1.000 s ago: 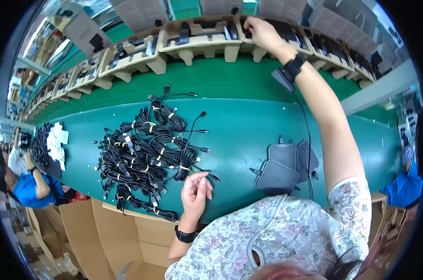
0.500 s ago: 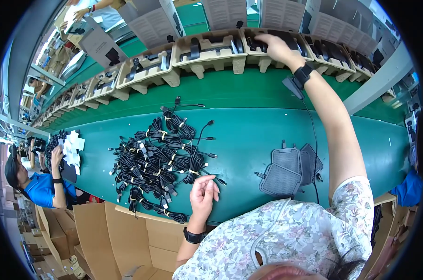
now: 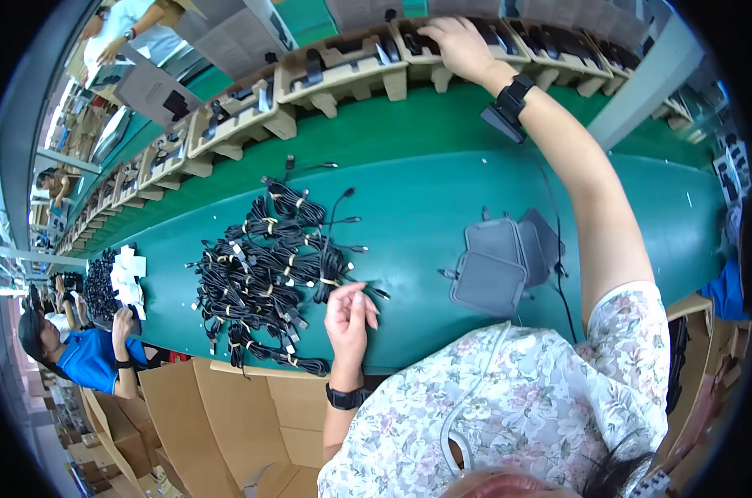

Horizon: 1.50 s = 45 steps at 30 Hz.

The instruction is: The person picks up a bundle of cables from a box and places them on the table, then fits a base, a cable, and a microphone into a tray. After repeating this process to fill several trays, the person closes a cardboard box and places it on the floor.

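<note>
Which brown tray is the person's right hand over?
The tray beyond the grey pads: the right hand partly covers it, while neighbouring trays have no hand above.

You have bright, even light across the green tabletop (image 3: 409, 216), with a pale sheen toward its right side and only soft shadows. Your fisheye view bows the row of cardboard trays (image 3: 343, 85) into an arc and blackens the corners, while the dark flat pads (image 3: 488, 284) look slightly soft and the far left crowds into tiny, unclear detail
</note>
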Each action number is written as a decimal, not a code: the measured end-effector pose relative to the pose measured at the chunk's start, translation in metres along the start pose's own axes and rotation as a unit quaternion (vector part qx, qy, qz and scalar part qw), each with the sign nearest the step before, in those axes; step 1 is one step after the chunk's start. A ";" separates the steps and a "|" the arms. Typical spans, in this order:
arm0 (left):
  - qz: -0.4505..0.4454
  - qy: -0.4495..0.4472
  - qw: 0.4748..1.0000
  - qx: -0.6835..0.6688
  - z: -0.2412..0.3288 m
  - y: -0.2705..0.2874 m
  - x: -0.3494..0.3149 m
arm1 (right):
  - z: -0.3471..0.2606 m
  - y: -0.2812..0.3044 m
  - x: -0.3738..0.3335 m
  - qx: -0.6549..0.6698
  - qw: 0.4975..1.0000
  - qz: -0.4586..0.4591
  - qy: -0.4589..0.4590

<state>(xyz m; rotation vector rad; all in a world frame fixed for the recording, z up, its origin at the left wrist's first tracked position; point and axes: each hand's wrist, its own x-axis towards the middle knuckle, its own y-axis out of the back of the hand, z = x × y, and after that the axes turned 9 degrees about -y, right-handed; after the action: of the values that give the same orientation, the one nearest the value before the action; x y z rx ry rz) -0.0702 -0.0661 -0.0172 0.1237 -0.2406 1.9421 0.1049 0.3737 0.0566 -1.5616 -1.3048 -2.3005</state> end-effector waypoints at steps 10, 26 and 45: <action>0.010 -0.021 0.999 0.029 -0.005 0.007 0.001 | -0.102 0.195 -0.088 0.145 0.876 -0.436 0.149; -0.023 -0.050 0.998 0.030 -0.019 0.012 -0.002 | -0.150 0.189 -0.162 0.313 0.837 -0.448 0.035; -0.042 -0.236 0.949 0.205 -0.014 0.007 -0.001 | -0.203 0.178 -0.073 0.554 0.705 -0.405 -0.180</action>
<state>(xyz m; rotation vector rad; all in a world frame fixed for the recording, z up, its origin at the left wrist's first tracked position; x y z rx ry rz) -0.0754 -0.0665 -0.0313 0.8665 -0.1361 1.8305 0.0775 0.0960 0.0811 -0.9943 -3.0533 -0.7079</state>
